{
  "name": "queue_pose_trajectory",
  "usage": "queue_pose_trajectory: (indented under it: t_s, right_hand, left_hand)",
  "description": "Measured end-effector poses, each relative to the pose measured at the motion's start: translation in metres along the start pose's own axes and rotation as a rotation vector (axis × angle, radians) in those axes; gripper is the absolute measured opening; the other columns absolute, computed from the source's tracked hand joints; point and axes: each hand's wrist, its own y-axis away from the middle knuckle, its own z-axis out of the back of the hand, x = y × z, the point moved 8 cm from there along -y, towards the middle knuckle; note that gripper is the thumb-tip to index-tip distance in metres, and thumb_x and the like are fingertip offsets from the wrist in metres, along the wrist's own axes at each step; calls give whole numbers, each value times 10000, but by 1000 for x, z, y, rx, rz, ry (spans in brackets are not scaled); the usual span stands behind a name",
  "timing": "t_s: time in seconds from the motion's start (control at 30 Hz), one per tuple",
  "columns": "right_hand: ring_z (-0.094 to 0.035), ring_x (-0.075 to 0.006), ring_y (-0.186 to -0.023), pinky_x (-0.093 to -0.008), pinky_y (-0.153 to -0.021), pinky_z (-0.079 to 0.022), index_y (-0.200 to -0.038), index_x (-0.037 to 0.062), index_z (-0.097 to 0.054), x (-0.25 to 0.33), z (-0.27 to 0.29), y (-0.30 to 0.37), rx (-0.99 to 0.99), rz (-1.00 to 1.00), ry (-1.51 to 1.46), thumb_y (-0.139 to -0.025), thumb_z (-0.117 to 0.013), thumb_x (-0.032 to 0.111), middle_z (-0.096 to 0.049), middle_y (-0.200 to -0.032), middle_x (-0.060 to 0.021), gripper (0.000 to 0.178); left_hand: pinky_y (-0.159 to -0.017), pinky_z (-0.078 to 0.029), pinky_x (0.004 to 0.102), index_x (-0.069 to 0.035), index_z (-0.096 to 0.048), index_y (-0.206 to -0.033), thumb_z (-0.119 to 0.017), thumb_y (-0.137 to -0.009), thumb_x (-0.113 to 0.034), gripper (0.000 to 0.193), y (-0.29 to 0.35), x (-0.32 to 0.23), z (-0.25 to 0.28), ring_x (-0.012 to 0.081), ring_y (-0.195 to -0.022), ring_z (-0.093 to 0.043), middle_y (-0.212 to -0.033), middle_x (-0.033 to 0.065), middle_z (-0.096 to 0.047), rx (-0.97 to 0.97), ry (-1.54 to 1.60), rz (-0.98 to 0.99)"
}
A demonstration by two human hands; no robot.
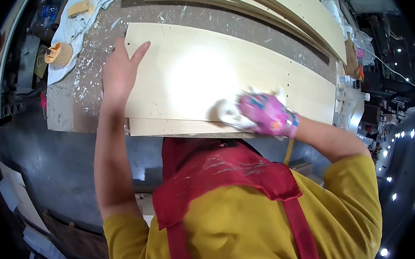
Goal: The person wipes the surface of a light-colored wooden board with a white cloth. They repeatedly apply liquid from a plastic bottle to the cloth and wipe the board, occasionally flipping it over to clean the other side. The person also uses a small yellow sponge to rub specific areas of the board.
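A long pale wooden board (171, 98) with small drilled holes lies flat on the workbench in front of me, with another pale board (178, 128) showing under its near edge. My left hand (120, 68) is bare and rests along the board's left end, its thumb stretched apart over the top face; the other fingers are partly hidden. On my right hand (268, 113) is a pink patterned glove. That hand is closed around a bunched white cloth (232, 114), pressed against the board's near right part and blurred by motion.
More pale boards (273, 14) are stacked along the bench's far side. On the paint-spattered workbench (93, 80), at left, a white cloth (72, 33) carries a sanding block (78, 9) and an orange-brown roll (59, 53). Clear plastic bottles (352, 95) stand beyond the right end.
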Motion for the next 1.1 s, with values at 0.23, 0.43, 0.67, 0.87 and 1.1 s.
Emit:
queue_pose_trajectory:
  t_s: [0.23,0.43,0.67,0.87,1.1]
  right_hand:
    - [-648,-328,-863,-433,-699,-547,-1100,107,-531,-14,16,-10,-76,-278,-26,-793,-695,294,-603,-1047,-132,395]
    - [-654,-334,-798,-433,-685,-545,-1091,86,-535,-16,18,-40,-33,-391,39,-788,-690,252,-602,-1048,-154,378]
    - [-631,-374,-754,-455,-650,-528,-976,48,-532,0,28,-70,-249,-210,82,-832,-645,215,-611,-926,-173,247]
    - [-677,-341,-796,-412,-693,-567,-1153,65,-539,-63,6,54,-62,-761,53,-818,-677,196,-655,-1021,-190,386]
    - [-648,-358,-934,-446,-794,-534,-1131,35,-564,-34,4,31,-161,-546,-265,-743,-679,137,-626,-1051,-201,418]
  left_hand:
    - [-871,-479,467,32,-527,-1149,-566,-928,-522,597,-2,3,-4,427,-989,-634,-1026,264,-664,15,6,19]
    - [-847,-487,473,24,-525,-1144,-562,-925,-538,604,-2,1,-2,433,-947,-644,-992,261,-672,-24,-9,-21]
    - [-843,-487,473,29,-522,-1137,-562,-925,-536,604,-2,5,-7,437,-958,-637,-1009,263,-668,10,10,9]
    - [-850,-482,471,27,-536,-1132,-581,-919,-518,587,0,1,0,435,-975,-634,-1025,259,-668,-28,21,-28]
    - [-884,-475,460,33,-541,-1208,-601,-915,-486,599,-2,9,-3,446,-1021,-619,-1065,274,-657,-90,-48,-39]
